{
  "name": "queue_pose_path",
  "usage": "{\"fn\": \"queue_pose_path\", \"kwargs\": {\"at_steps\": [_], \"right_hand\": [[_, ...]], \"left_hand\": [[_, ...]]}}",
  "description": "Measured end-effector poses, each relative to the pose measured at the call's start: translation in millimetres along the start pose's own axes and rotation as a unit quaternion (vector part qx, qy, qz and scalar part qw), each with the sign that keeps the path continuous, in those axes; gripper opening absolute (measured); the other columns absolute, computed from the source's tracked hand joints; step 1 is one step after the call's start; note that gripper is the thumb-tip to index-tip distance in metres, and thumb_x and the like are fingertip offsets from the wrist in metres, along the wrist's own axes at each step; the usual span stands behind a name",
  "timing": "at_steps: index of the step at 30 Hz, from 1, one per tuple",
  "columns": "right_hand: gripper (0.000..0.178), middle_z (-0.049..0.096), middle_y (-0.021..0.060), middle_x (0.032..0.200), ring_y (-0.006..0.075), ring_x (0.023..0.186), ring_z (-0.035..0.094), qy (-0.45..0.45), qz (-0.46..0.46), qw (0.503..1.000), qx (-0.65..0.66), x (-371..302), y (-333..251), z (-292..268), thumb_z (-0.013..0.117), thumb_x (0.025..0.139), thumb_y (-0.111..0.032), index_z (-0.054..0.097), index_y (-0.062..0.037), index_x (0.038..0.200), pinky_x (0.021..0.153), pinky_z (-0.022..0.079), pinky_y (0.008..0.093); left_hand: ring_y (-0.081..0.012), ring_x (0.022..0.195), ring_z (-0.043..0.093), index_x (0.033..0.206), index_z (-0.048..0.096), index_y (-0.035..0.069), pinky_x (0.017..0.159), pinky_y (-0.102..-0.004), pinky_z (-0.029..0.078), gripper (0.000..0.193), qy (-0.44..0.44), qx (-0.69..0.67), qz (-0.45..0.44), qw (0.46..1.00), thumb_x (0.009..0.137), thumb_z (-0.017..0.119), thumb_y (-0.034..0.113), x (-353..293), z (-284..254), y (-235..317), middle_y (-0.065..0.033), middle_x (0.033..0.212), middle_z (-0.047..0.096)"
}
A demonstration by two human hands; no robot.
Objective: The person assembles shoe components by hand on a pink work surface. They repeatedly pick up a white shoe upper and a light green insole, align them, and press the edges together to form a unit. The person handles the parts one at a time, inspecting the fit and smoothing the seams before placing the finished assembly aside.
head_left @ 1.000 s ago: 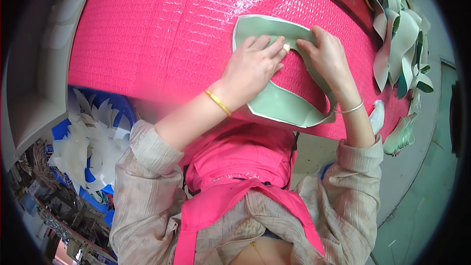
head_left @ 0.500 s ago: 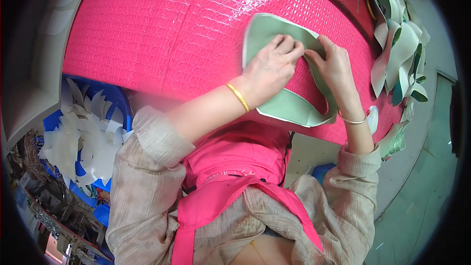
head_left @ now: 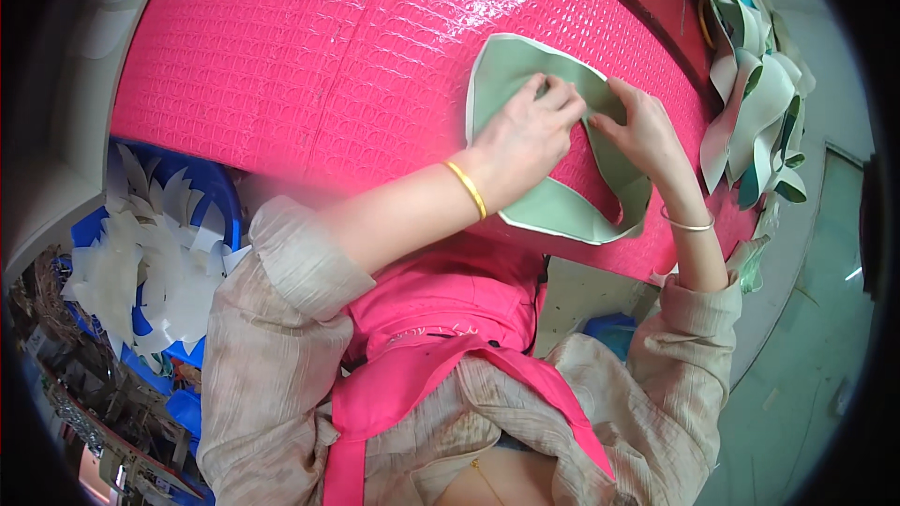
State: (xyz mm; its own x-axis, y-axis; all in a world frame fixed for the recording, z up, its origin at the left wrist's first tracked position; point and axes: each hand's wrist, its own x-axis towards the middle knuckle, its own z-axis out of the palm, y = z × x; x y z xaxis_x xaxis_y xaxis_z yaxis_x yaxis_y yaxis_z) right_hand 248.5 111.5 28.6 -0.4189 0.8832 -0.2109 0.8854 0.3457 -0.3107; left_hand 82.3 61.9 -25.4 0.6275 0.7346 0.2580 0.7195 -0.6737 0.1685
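Note:
A pale green leather-like piece (head_left: 511, 64) with white edges, shaped in a loop like a shoe upper, lies on the pink table. My left hand (head_left: 530, 136) rests over its middle, fingers curled and closed on the inner edge; the fingertips are partly hidden. On the right side my right hand (head_left: 642, 131) grips the piece's upper edge between thumb and bent fingers. The two hands are close together, almost touching at the fingertips. Pink table surface shows through the opening of the loop.
The table has a glossy pink embossed cover (head_left: 281, 66). A dark red board (head_left: 666, 14) lies at the far right, beside a heap of white and green curved pieces (head_left: 750, 122). At left below the table, a blue bin (head_left: 220, 192) holds white cut pieces (head_left: 159, 272).
The green piece and both hands have shifted slightly in view. My right wrist has moved a little to the right; both hands keep hold of the piece.

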Motion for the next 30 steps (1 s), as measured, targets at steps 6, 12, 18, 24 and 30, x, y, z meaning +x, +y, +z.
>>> {"fn": "queue_pose_path", "kwargs": {"at_steps": [6, 12, 18, 24, 30], "right_hand": [[0.025, 0.055, 0.0234, 0.075, 0.041, 0.076, 0.054, 0.031, -0.039, 0.998, -0.033, -3.5, 2.3, 10.2, 0.063, 0.067, 0.001, 0.048, 0.0021, 0.087, 0.064, 0.044, 0.0448], [0.041, 0.057, 0.0188, 0.074, 0.039, 0.074, 0.057, 0.161, -0.107, 0.977, -0.089, -11.2, 5.6, 13.4, 0.064, 0.067, 0.0, 0.048, -0.0008, 0.106, 0.068, 0.046, 0.0427], [0.059, 0.061, 0.0184, 0.08, 0.03, 0.072, 0.062, -0.115, 0.237, 0.963, 0.063, -56.8, 0.6, -20.5, 0.062, 0.078, -0.008, 0.036, -0.0079, 0.131, 0.071, 0.048, 0.0346], [0.062, 0.019, 0.0095, 0.146, 0.0187, 0.133, 0.019, -0.003, 0.172, 0.814, 0.555, -103.9, 11.8, 27.0, 0.044, 0.083, 0.003, 0.02, -0.0034, 0.14, 0.105, 0.02, 0.0293], [0.059, 0.058, 0.0279, 0.093, 0.0342, 0.078, 0.063, -0.146, 0.116, 0.969, 0.164, -88.8, -7.4, 17.1, 0.044, 0.079, 0.004, 0.034, -0.0107, 0.135, 0.067, 0.049, 0.0373]], "left_hand": [[-0.028, 0.116, 0.041, 0.117, 0.052, 0.004, 0.1, -0.038, 0.033, 0.038, 0.052, -0.096, -0.014, 0.994, 0.082, 0.051, 0.018, 0.1, 11.1, -4.0, -0.0124, 0.122, 0.047], [-0.0284, 0.124, 0.035, 0.119, 0.05, 0.005, 0.103, -0.0415, 0.029, 0.042, 0.052, -0.09, -0.012, 0.995, 0.081, 0.056, 0.021, -1.4, 15.3, 2.6, -0.0085, 0.129, 0.043], [-0.0264, 0.124, 0.036, 0.117, 0.052, 0.014, 0.103, -0.0425, 0.029, 0.038, 0.078, -0.137, -0.042, 0.987, 0.081, 0.056, 0.022, 2.2, 24.5, 6.4, -0.0069, 0.13, 0.044], [-0.0201, 0.122, 0.04, 0.117, 0.053, 0.013, 0.103, -0.0389, 0.031, 0.034, 0.024, -0.219, 0.03, 0.975, 0.084, 0.052, 0.02, 3.9, 17.4, -13.0, -0.001, 0.129, 0.047], [-0.0185, 0.125, 0.036, 0.119, 0.053, 0.014, 0.104, -0.0381, 0.029, 0.035, -0.02, -0.215, 0.046, 0.975, 0.085, 0.05, 0.021, 3.0, 16.7, -16.5, 0.0005, 0.132, 0.043]]}}
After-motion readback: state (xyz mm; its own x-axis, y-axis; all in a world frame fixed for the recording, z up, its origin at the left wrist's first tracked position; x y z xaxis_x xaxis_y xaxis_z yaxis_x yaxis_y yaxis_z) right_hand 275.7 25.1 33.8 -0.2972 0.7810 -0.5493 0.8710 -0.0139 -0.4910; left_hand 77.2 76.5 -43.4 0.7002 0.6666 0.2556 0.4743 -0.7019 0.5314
